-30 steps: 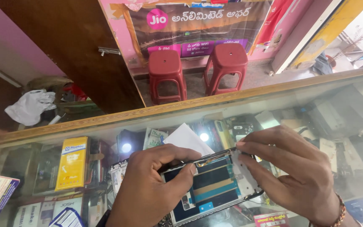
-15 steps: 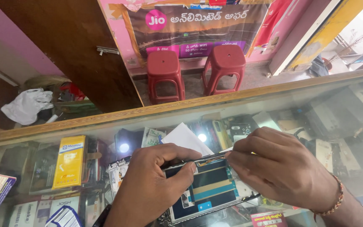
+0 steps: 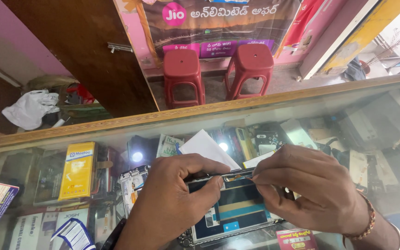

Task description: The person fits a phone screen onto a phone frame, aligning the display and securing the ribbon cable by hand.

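An opened phone [image 3: 230, 210] with its back cover off lies on the glass counter, dark blue and tan inner parts showing. My left hand [image 3: 172, 203] grips its upper left edge with thumb and forefinger. My right hand [image 3: 313, 187] pinches a thin metal tool [image 3: 237, 176] at the phone's top edge, the tip lying across the frame. A beaded bracelet [image 3: 366, 222] sits on my right wrist. Both hands nearly meet over the phone's top.
The glass counter [image 3: 47, 139] has a wooden rim and shows boxes, a yellow packet [image 3: 77, 171] and phone parts inside. A white paper [image 3: 207, 148] lies behind the phone. Two red plastic stools [image 3: 184, 76] stand on the floor beyond, beside a white cloth [image 3: 31, 109].
My right hand has slid left from the phone's right edge to its top edge, closing in on the left hand. The left hand has kept its hold.
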